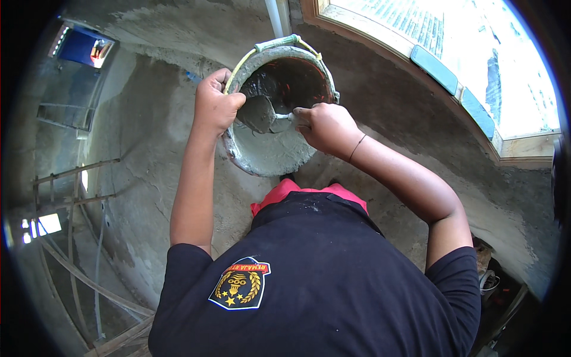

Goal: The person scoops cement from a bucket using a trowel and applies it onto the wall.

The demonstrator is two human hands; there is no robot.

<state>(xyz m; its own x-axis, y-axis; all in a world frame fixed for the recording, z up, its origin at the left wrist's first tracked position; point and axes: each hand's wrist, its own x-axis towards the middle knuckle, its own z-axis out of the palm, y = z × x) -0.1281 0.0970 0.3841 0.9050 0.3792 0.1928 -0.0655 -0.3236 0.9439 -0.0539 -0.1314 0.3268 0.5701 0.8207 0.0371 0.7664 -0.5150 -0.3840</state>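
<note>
A round bucket [237, 156], its rim crusted with grey, is tilted in front of me with wet grey mortar [276, 152] lying along its lower inner wall. My left hand [216, 102] is closed around the rim on the left side. In my right hand [329, 126], the short handle of a trowel [257, 114] is gripped, and its mortar-coated blade reaches into the bucket toward my left thumb. The bucket's wire handle, with a grey grip [277, 43], arches over the far rim. Part of the trowel's handle is hidden by my fingers.
A wood-framed window [523, 150] stands at the upper right, with flat grey pieces [435, 70] on its ledge. Wooden poles [95, 278] form scaffolding at the left. A pale pipe [273, 18] runs down the far wall. A small container [489, 281] sits at the lower right.
</note>
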